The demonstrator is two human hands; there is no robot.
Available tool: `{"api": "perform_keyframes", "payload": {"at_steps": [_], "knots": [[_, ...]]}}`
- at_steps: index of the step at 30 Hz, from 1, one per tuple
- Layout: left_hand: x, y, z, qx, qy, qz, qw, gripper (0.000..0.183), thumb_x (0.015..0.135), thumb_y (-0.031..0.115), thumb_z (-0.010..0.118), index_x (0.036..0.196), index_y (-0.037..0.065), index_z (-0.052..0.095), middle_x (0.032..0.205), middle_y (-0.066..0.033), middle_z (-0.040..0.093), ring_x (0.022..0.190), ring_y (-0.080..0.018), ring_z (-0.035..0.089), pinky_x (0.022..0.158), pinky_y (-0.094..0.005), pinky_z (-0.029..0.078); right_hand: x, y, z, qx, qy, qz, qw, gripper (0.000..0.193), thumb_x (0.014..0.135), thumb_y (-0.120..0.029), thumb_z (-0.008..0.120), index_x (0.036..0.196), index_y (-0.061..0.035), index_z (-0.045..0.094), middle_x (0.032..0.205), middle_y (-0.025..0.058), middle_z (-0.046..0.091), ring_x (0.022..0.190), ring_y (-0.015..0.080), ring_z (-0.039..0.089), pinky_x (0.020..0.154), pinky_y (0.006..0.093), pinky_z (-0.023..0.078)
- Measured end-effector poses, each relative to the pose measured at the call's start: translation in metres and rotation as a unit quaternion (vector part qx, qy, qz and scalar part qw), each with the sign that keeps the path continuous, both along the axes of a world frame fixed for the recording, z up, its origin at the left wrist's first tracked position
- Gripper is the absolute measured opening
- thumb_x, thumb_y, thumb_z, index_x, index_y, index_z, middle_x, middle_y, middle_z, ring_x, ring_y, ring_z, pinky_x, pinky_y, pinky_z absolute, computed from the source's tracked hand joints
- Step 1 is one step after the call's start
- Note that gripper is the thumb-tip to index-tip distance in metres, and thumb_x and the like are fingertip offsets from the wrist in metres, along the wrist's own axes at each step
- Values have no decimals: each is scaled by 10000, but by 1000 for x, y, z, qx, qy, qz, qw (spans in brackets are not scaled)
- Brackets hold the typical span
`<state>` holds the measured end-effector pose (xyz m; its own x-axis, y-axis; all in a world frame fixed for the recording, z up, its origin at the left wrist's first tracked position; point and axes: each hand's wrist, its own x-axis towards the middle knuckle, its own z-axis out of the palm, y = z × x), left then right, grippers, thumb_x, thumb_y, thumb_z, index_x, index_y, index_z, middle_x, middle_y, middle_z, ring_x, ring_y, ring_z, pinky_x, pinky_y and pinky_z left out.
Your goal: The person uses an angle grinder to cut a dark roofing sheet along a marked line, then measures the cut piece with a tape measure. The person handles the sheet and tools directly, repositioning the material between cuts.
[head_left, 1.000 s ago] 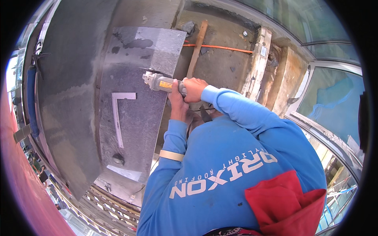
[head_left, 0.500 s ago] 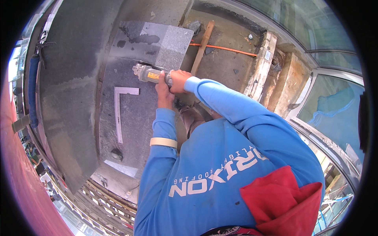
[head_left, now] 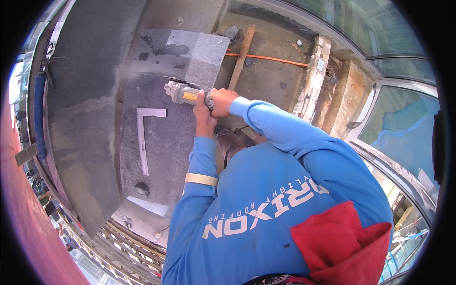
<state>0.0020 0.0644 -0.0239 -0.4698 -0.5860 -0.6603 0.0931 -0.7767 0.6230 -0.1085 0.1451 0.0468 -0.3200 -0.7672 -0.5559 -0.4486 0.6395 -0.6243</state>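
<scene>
An angle grinder (head_left: 189,96) with a grey body and a yellow label is held between my two hands. My left hand (head_left: 203,114) is closed round the middle of its body. Farther back, my right hand (head_left: 223,101) wraps round the rear end. The thin cutting disc (head_left: 176,79) shows edge-on at the far side of the grinder head, over a grey stone slab (head_left: 156,88). I cannot tell whether the disc touches the slab. Dark patches mark the slab's far part. Left of my left forearm, a white L-shaped square (head_left: 142,137) lies flat on the slab.
An orange cable (head_left: 280,60) passes near a wooden batten (head_left: 242,57) at the far right of the slab. A rough beam (head_left: 313,78) borders glass panels on the right. Along the left stands a large grey panel (head_left: 85,114). A small dark round object (head_left: 141,188) lies near the slab's front.
The grinder and both my hands have shifted a little to the right and nearer to me. More of the cutting disc now shows. Both hands keep their hold.
</scene>
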Motion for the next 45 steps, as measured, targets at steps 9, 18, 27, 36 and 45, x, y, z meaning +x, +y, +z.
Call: {"api": "perform_keyframes", "payload": {"at_steps": [9,18,27,36,45], "knots": [[-1,57,4,-3,24,-2,1000,422,991,312,700,1193,-31,560,1083,-111,660,925,-203,696,789,-377,605,1,53,-6,2,12,0,1000,600,676,-287,785,1147,30,592,1060,256,719,1037,433,701,885,489,570],[1,69,11,-1,20,-10,1000,421,998,323,685,1184,-34,561,1075,-115,655,915,-205,695,785,-379,604,3,66,-1,-7,10,-12,1000,573,669,-245,780,1126,52,601,1060,270,725,1049,425,710,910,483,574],[0,75,4,-1,18,-8,1000,427,991,331,689,1180,-33,568,1073,-113,654,921,-204,693,782,-387,604,2,72,-1,-5,11,-12,1000,568,670,-241,775,1123,56,605,1051,270,727,1050,423,711,920,481,572],[-2,90,0,-5,20,-1,1000,455,986,318,700,1219,-45,552,1100,-117,653,940,-206,690,806,-382,600,-1,86,-2,-2,9,-7,1000,576,677,-247,776,1140,45,598,1069,264,721,1045,430,706,902,486,571],[-2,111,-4,-15,27,-5,1000,427,988,311,700,1208,-24,552,1087,-104,652,936,-200,685,812,-377,596,-2,106,0,4,0,-11,1000,591,683,-252,772,1164,37,586,1059,260,722,1046,434,704,908,491,568]]}}
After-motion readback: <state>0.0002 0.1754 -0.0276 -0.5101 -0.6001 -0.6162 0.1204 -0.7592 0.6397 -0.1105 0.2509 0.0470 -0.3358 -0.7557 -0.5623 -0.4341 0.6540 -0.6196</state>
